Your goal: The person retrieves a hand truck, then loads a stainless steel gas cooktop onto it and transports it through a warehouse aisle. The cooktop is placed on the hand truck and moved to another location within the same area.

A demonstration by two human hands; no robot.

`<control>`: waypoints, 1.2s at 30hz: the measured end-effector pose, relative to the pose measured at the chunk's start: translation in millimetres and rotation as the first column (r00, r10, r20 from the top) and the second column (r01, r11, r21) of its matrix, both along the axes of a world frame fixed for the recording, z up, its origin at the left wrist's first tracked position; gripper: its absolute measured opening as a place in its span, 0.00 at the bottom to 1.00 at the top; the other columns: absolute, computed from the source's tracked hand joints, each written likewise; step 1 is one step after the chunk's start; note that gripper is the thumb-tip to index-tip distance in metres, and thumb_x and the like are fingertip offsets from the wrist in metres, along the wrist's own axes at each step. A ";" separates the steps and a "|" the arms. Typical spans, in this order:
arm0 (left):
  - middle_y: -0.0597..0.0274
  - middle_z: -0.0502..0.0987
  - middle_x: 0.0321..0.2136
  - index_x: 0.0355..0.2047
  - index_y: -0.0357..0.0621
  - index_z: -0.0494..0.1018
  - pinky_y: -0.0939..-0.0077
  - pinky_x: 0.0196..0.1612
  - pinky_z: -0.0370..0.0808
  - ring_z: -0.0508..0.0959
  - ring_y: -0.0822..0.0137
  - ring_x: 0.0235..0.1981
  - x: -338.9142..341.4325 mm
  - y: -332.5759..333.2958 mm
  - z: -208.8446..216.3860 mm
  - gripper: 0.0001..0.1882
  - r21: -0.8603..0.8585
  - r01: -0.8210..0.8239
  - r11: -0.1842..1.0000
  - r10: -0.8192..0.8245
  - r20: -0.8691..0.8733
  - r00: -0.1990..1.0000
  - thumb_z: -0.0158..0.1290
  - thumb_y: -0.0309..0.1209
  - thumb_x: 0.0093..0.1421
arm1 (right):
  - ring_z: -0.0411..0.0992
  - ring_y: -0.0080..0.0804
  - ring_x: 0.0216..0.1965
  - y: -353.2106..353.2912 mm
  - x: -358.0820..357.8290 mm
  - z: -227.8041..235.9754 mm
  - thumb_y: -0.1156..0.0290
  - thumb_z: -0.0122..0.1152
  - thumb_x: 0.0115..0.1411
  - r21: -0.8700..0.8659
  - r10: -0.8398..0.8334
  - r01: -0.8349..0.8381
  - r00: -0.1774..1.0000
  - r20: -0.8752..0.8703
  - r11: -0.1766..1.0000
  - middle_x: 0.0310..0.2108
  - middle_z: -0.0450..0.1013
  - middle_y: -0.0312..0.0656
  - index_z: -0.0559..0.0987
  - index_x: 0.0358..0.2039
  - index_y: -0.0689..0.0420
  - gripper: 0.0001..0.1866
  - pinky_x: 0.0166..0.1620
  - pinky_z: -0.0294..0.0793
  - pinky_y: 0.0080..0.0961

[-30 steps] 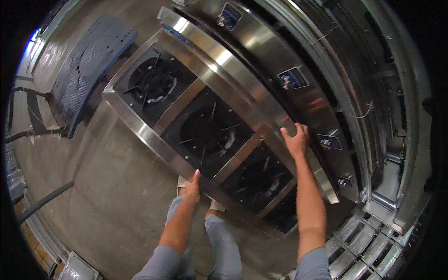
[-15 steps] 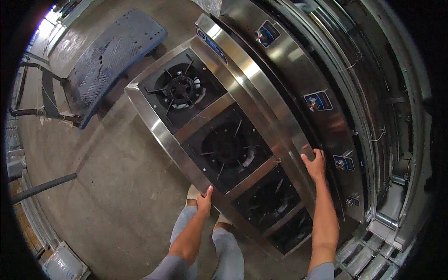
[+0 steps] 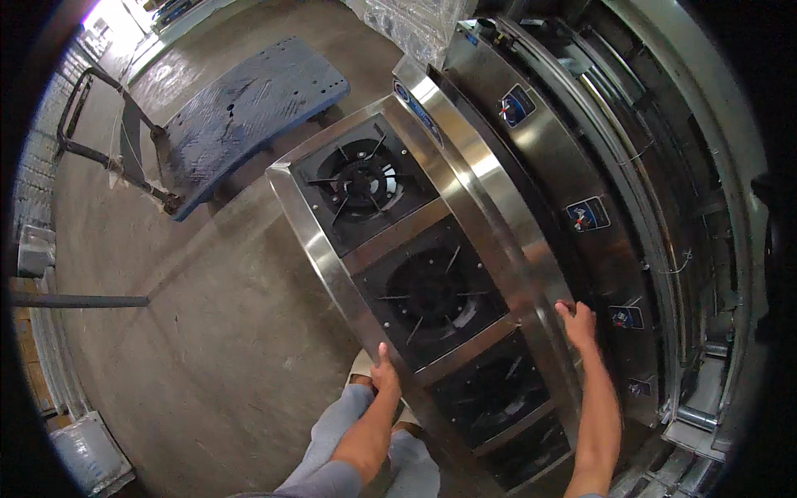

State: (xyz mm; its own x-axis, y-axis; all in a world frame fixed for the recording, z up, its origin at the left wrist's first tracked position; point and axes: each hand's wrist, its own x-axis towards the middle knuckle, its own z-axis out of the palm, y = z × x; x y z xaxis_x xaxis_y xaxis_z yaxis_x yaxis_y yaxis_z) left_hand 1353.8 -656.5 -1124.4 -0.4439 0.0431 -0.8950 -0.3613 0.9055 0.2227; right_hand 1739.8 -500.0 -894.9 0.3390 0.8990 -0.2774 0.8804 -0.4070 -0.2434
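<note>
A long stainless steel gas stove [image 3: 318,249] with a row of black burner bays stands at an angle in front of me. My left hand [image 3: 384,373] grips its left long edge, thumb up on the rim and the other fingers hidden beneath. On the opposite side, my right hand [image 3: 579,325] is closed over the raised steel rim; its fingertips are partly out of sight. The farthest burner [image 3: 365,178] shows a round head and pan supports. My legs and shoes are close against the left side of the stove, near my left hand.
Right beside the stove stands a steel appliance panel [image 3: 548,162] with several red-handled knobs. A blue flatbed trolley [image 3: 257,116] with a black handle is at the far left. A dark bar [image 3: 83,300] juts in at left; a wrapped package [image 3: 91,452] sits at lower left.
The whole view has shifted, so the stove, trolley and panel appear farther right. Both hands remain on the stove's edges, and my left thumb now points more upward.
</note>
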 end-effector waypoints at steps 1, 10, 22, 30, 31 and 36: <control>0.41 0.68 0.62 0.65 0.28 0.62 0.53 0.60 0.69 0.69 0.46 0.62 -3.0 -5.5 1.2 0.67 0.029 -0.039 0.999 0.037 0.043 0.998 0.56 0.79 0.44 | 0.78 0.56 0.46 -9.2 -4.4 2.1 0.48 0.67 0.60 0.038 0.023 -0.025 0.998 0.051 0.999 0.40 0.81 0.52 0.82 0.38 0.61 0.25 0.50 0.73 0.48; 0.50 0.60 0.69 0.70 0.44 0.57 0.50 0.66 0.62 0.63 0.50 0.67 -48.3 -37.4 -2.4 0.62 0.177 -0.285 0.942 0.228 0.286 0.931 0.58 0.74 0.46 | 0.76 0.62 0.40 -73.8 -80.2 80.2 0.51 0.66 0.61 0.116 0.043 -0.043 0.999 0.007 0.992 0.36 0.80 0.58 0.81 0.32 0.65 0.24 0.44 0.73 0.50; 0.71 0.76 0.54 0.58 0.58 0.72 0.64 0.60 0.69 0.73 0.64 0.57 -83.3 -123.4 73.3 0.38 0.153 -0.576 0.803 0.436 0.507 0.743 0.59 0.67 0.55 | 0.76 0.51 0.27 -182.8 -133.3 235.0 0.58 0.67 0.63 0.108 -0.053 0.060 0.996 -0.066 0.992 0.28 0.78 0.56 0.81 0.35 0.62 0.17 0.34 0.73 0.47; 0.69 0.73 0.56 0.60 0.58 0.69 0.60 0.65 0.63 0.68 0.62 0.61 -142.9 -185.1 155.8 0.44 0.349 -0.638 0.686 0.214 0.741 0.636 0.53 0.73 0.53 | 0.76 0.49 0.28 -251.8 -187.5 385.7 0.57 0.70 0.59 -0.068 -0.242 0.240 0.970 -0.023 0.968 0.27 0.78 0.54 0.83 0.34 0.63 0.18 0.37 0.75 0.41; 0.69 0.72 0.60 0.64 0.57 0.67 0.59 0.65 0.63 0.68 0.59 0.62 -160.3 -172.1 201.9 0.49 0.308 -0.583 0.752 0.181 0.754 0.632 0.52 0.75 0.52 | 0.76 0.47 0.28 -258.2 -199.4 401.1 0.58 0.71 0.59 -0.068 -0.259 0.258 0.966 -0.010 0.964 0.27 0.78 0.54 0.84 0.34 0.63 0.18 0.37 0.75 0.41; 0.69 0.67 0.64 0.66 0.59 0.65 0.57 0.66 0.62 0.65 0.59 0.64 -207.8 -177.7 248.5 0.53 0.206 -0.461 0.863 0.207 0.688 0.695 0.52 0.78 0.48 | 0.69 0.46 0.24 -266.1 -250.4 464.6 0.59 0.69 0.61 0.087 -0.164 0.169 0.985 -0.057 0.982 0.21 0.72 0.53 0.81 0.30 0.64 0.18 0.33 0.71 0.44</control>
State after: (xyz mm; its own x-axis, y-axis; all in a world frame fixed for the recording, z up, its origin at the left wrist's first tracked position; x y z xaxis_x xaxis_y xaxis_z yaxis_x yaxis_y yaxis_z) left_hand 1146.0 -834.2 -875.9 0.1650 0.3570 -0.9194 -0.7914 0.6042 0.0926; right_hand 1489.4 -766.0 -430.3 0.4739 0.8533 -0.2172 0.7881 -0.5211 -0.3277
